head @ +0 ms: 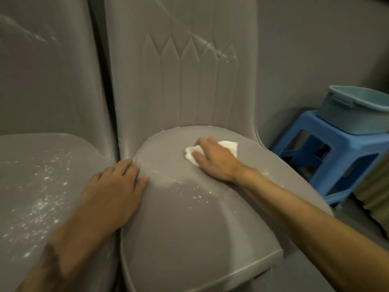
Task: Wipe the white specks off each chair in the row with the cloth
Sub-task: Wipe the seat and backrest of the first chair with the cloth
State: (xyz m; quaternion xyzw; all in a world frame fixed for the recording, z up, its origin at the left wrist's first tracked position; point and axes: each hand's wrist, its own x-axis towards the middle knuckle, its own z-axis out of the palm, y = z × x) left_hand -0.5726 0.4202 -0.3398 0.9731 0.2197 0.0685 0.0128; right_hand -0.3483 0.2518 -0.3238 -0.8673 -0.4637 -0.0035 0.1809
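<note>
Right hand [212,159] grips a bunched white cloth [229,147] on the seat of the right-hand chair [189,239].
The cloth sits near the seat's back edge, fingers curled round it. White specks [195,194] lie across the seat's middle. The left hand [113,186] rests on the seat's left edge, apparently flat and holding nothing, though blur softens it. The left-hand chair [42,157] is thickly speckled. A blue stool [328,157] carrying a tub [353,114] stands off the right edge.
</note>
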